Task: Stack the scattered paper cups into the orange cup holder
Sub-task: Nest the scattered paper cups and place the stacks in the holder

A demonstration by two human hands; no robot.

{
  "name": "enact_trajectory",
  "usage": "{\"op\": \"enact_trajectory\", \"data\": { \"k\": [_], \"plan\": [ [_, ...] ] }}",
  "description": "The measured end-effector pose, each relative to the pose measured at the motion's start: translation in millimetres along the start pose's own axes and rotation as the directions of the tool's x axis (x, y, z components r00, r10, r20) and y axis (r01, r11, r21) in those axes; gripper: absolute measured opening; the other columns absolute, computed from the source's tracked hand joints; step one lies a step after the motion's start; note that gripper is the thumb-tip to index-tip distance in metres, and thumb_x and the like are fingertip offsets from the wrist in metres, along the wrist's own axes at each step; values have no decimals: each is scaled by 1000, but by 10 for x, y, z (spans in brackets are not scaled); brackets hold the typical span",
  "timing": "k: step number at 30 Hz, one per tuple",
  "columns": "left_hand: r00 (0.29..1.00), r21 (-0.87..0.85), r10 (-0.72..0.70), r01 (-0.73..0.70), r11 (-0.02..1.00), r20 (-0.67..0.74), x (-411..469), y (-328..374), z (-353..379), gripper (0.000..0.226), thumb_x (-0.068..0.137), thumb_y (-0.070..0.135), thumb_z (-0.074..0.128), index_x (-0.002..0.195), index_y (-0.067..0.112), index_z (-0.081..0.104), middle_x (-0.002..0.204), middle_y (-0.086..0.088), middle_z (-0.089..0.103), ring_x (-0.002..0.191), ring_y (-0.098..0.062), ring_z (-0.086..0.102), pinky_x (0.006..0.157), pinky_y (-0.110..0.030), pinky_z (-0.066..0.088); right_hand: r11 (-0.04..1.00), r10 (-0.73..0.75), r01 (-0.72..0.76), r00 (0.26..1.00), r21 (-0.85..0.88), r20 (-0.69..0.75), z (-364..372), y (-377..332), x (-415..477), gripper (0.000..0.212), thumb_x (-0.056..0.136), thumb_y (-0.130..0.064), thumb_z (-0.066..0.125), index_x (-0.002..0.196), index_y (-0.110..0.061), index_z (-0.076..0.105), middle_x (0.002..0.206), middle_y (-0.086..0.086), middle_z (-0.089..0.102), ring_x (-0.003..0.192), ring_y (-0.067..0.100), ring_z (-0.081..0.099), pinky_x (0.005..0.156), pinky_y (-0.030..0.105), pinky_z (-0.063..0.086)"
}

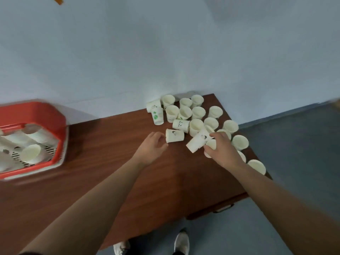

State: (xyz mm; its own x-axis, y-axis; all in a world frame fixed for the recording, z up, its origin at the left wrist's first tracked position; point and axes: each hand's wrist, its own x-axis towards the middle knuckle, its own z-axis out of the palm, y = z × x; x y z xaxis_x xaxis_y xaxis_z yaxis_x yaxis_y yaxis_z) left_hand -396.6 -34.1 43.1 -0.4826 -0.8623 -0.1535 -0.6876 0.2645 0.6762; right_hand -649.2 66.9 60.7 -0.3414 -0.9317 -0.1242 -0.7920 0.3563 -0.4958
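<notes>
Well to the left of my left hand (151, 147), the orange cup holder (55, 115) is blurred and cut by the frame's edge; the cups inside it (31, 153) cannot be counted. My right hand (223, 150) covers most of the gripped cup (210, 144); my right wrist hides part of a half-hidden cup (242, 156) just beyond it. Cup prints ahead of both hands: too small to read. Whether my left fingertips (163, 142) touch the lying cup (174, 135): cannot tell.
</notes>
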Motion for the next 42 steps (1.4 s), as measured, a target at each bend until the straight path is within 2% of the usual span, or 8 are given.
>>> {"op": "enact_trajectory", "data": {
  "k": [5, 10, 16, 25, 27, 32, 37, 42],
  "plan": [
    [977, -10, 44, -43, 999, 208, 71, 591, 800, 53, 89, 38, 67, 135, 20, 50, 131, 7, 46, 119, -10, 49, 97, -26, 40, 988, 153, -151, 987, 43, -56, -262, 815, -417, 48, 86, -27, 70, 129, -13, 55, 129, 7, 50, 117, 23, 51, 99, 35, 40],
    [970, 61, 78, -95, 994, 229, 213, 898, 1367, 61, 87, 35, 71, 139, 16, 46, 140, 0, 39, 122, -18, 49, 100, -33, 44, 965, 262, -255, 956, 69, -134, -148, 1346, -681, 58, 79, -23, 77, 130, -6, 54, 125, 12, 50, 120, 28, 48, 100, 34, 37],
    [989, 137, 76, -93, 986, 125, 720, 1076, 1660, 71, 80, 32, 77, 138, 9, 44, 139, -10, 41, 128, -28, 43, 105, -45, 42, 963, 263, -269, 956, -27, -126, 52, 1607, -493, 76, 79, -39, 77, 139, -5, 46, 131, 14, 50, 126, 30, 46, 105, 40, 37],
    [946, 482, 220, -312, 819, 240, 1139, 861, 2091, 76, 79, 47, 76, 140, 14, 44, 142, -12, 39, 127, -31, 45, 101, -44, 45, 926, 192, -226, 972, -304, -136, 413, 1771, -38, 77, 81, -55, 70, 136, -6, 44, 129, 17, 52, 120, 32, 50, 102, 44, 41],
    [946, 468, 228, -313, 826, 229, 1164, 802, 2127, 62, 82, 44, 74, 133, 14, 54, 142, -12, 37, 127, -32, 42, 102, -43, 45, 916, 190, -221, 974, -335, -124, 465, 1786, 6, 72, 84, -52, 68, 134, -6, 45, 127, 17, 53, 117, 32, 51, 100, 44, 42],
    [948, 340, 241, -302, 891, 210, 1119, 706, 2149, 27, 86, 36, 74, 92, 10, 76, 140, -9, 39, 125, -28, 40, 101, -40, 44, 910, 164, -203, 977, -361, -138, 533, 1762, 10, 60, 83, -46, 70, 125, -7, 52, 115, 13, 59, 105, 29, 56, 90, 42, 44],
    [956, 263, 165, -230, 937, 244, 1024, 642, 2055, 24, 88, 35, 73, 89, 11, 76, 149, -7, 39, 135, -27, 31, 109, -37, 31, 935, 171, -203, 976, -292, -133, 518, 1637, -41, 68, 82, -48, 71, 133, -11, 47, 121, 9, 60, 109, 28, 56, 92, 43, 44],
    [971, 69, 129, -145, 987, 201, 848, 628, 1724, 20, 83, 35, 78, 75, 21, 67, 133, 4, 47, 128, -16, 38, 105, -29, 35, 959, 201, -219, 973, -178, -112, 400, 1419, -115, 74, 83, -50, 69, 139, -13, 40, 130, 8, 57, 116, 27, 54, 98, 43, 43]
  ]
}}
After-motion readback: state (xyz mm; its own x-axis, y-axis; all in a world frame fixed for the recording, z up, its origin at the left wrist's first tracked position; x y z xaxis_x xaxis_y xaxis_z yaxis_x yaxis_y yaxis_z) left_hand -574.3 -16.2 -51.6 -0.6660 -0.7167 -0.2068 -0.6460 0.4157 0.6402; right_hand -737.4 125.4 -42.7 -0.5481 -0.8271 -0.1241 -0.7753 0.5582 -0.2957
